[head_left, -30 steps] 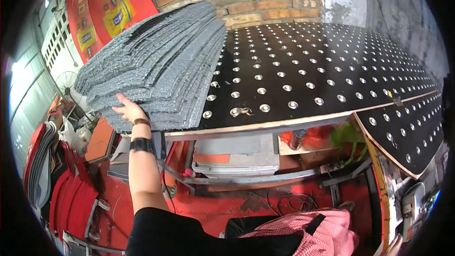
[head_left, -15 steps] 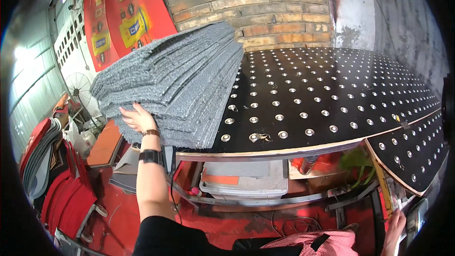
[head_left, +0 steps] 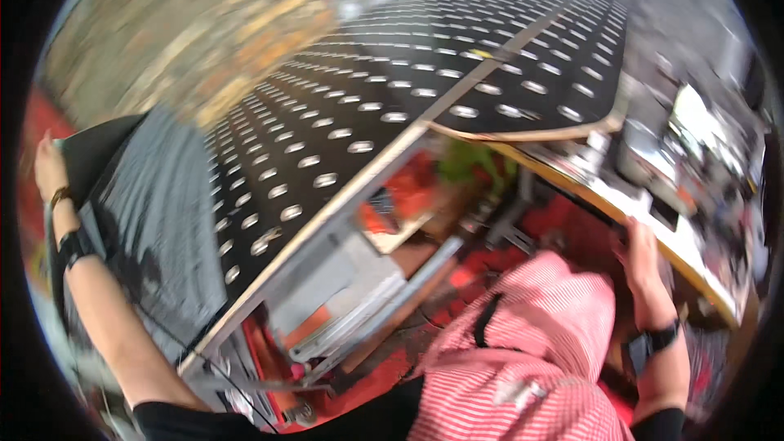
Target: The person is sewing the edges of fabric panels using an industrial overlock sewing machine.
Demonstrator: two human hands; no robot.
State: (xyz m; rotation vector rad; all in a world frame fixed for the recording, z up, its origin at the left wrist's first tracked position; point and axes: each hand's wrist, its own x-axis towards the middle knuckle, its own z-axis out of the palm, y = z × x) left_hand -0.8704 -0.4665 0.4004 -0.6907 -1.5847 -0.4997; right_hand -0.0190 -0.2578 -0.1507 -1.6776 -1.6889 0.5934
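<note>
The black perforated table [head_left: 457,82] fills the upper middle of the frame, its top dotted with rows of round holes and split into 2 panels by a pale seam that runs toward the upper right. On its left end, at the middle left of the frame, lies the stack of grey felt mats [head_left: 159,220], overhanging the table's near edge. The left hand [head_left: 49,167] sits at the far left of the frame with its fingers curled round the far corner of the top mat, thumb side up; the grip looks closed on that one sheet, though motion blur hides the fingertips. The right hand [head_left: 641,249] is at the lower right, resting on the edge of a pale wooden bench [head_left: 645,224] cluttered with small tools, and whether it grips anything I cannot tell. To handle the mat well, I judge it best to peel 1 sheet alone, lifting the corner high enough to break it from the pile beneath, and to bring the other hand across before the limp sheet sags.
</note>
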